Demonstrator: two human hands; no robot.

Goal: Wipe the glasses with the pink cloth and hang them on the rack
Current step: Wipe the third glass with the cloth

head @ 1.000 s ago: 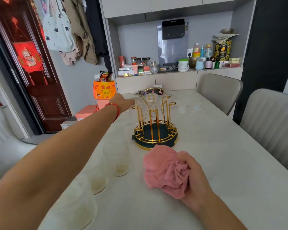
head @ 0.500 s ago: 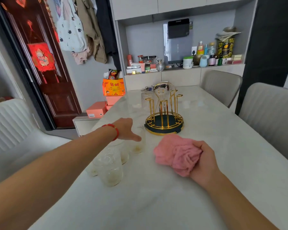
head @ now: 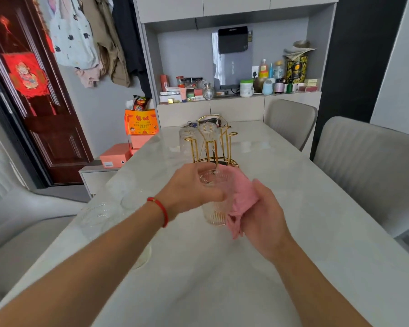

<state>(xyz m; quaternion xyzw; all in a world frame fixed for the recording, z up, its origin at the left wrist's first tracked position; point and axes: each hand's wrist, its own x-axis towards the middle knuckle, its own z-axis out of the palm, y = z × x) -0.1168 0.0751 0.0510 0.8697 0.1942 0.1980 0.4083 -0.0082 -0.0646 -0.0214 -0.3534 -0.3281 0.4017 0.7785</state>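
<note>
My left hand grips a clear ribbed glass upright above the table, in front of my chest. My right hand presses the pink cloth against the glass's right side. Behind them stands the gold wire rack on its dark round base, with one glass hanging upside down on a peg and another glass on its left side. Two or three more clear glasses stand on the table at the left, blurred.
The pale marble table runs away from me. Two grey chairs stand along its right side and a white chair at its left. A cluttered counter niche lies beyond the table's far end.
My left hand has taken one glass from the group at the left and lifted it to the middle. My right hand has risen from the table and brought the cloth against the glass.
</note>
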